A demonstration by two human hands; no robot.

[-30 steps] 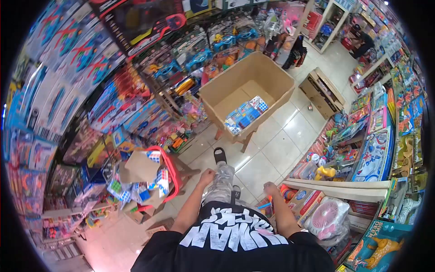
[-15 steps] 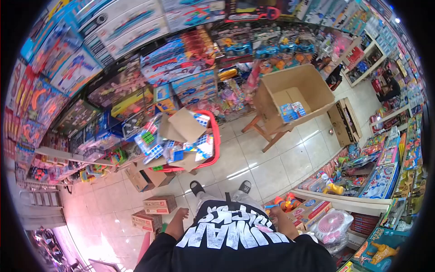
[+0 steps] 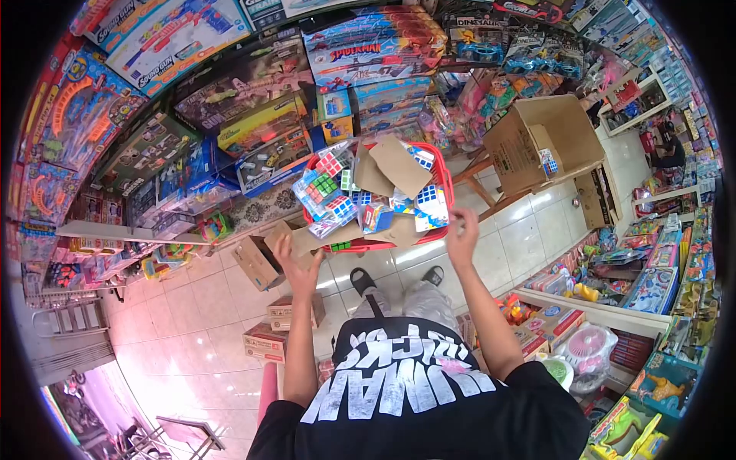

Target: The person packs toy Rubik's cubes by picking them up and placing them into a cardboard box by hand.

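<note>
A red plastic basket (image 3: pixel 447 170) sits in front of me, heaped with puzzle cubes (image 3: pixel 322 186) in clear and printed packs. Loose brown cardboard pieces (image 3: pixel 400 166) lie over the heap. My left hand (image 3: pixel 297 263) is raised by the basket's near left corner, fingers spread and nothing in them, close to a cardboard flap (image 3: pixel 288 244). At the near right corner, my right hand (image 3: pixel 462 239) has its fingers apart, right beside the rim and a blue-and-white cube pack (image 3: pixel 432 207).
An opened cardboard box (image 3: pixel 517 149) with a cube pack inside rests on a wooden stool (image 3: pixel 479 180) to the right. Small cartons (image 3: pixel 266 341) stand on the tiled floor at left. Shelves of boxed toys surround me, and a person (image 3: pixel 668 147) is far right.
Both my hands have risen from beside my body and reached forward to the basket's near corners. The view has shifted, so basket and box now appear farther right.
</note>
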